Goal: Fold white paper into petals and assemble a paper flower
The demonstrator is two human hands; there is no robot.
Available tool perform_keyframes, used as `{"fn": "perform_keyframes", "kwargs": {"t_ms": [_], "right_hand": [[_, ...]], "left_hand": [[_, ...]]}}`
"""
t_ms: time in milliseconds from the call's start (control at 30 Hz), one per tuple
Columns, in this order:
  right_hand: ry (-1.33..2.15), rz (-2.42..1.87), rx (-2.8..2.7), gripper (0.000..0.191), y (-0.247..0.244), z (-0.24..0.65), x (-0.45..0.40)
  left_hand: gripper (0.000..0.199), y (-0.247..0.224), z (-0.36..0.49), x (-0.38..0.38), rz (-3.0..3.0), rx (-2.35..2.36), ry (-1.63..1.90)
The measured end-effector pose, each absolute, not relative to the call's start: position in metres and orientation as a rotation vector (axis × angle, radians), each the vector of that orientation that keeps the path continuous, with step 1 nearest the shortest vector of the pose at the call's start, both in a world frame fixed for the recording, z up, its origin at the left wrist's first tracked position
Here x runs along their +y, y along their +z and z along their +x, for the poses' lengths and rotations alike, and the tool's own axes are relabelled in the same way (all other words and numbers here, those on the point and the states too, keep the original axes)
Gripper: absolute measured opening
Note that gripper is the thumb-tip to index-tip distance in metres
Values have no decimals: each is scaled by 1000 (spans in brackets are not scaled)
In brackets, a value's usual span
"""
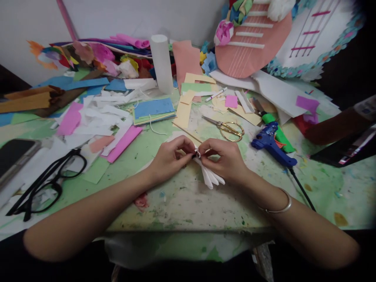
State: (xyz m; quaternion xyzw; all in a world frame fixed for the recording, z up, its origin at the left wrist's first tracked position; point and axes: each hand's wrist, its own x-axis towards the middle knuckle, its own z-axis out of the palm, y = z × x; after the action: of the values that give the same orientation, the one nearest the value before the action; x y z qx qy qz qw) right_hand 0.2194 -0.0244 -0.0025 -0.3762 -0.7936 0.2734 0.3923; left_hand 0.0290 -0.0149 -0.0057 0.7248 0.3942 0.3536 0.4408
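Note:
My left hand [173, 157] and my right hand [223, 158] meet over the middle of the table, both closed in a pinch. Between their fingertips is the gathered top of a white folded paper piece [212, 178], whose pleats fan out downward below my right hand. A small dark and white bit shows at the pinch, too small to make out. Behind the fingers a thin wooden stick [187, 132] slants up to the left. Gold-handled scissors [226, 128] lie just beyond my right hand.
A blue glue gun [274, 144] with a cord lies right. Black glasses [55, 184] and a phone [17, 156] are left. Paper scraps [102, 111], a stack of coloured paper [154, 109], a white cylinder [162, 64] and a pink paper guitar shape [249, 51] stand or lie behind.

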Motion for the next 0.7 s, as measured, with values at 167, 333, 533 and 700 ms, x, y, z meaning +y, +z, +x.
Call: {"fn": "perform_keyframes", "kwargs": {"t_ms": [167, 333, 533, 700], "right_hand": [[707, -992, -1986, 10, -2, 219, -25], [721, -962, -1964, 10, -1, 218, -25], [733, -964, -1959, 10, -1, 218, -26], [785, -980, -1935, 9, 0, 216, -29]], "left_hand": [[10, -4, 31, -17, 1669, 984, 920], [17, 0, 33, -18, 1505, 989, 968], [17, 2, 36, -19, 1436, 1038, 985], [20, 4, 39, -22, 1399, 1069, 987]]}}
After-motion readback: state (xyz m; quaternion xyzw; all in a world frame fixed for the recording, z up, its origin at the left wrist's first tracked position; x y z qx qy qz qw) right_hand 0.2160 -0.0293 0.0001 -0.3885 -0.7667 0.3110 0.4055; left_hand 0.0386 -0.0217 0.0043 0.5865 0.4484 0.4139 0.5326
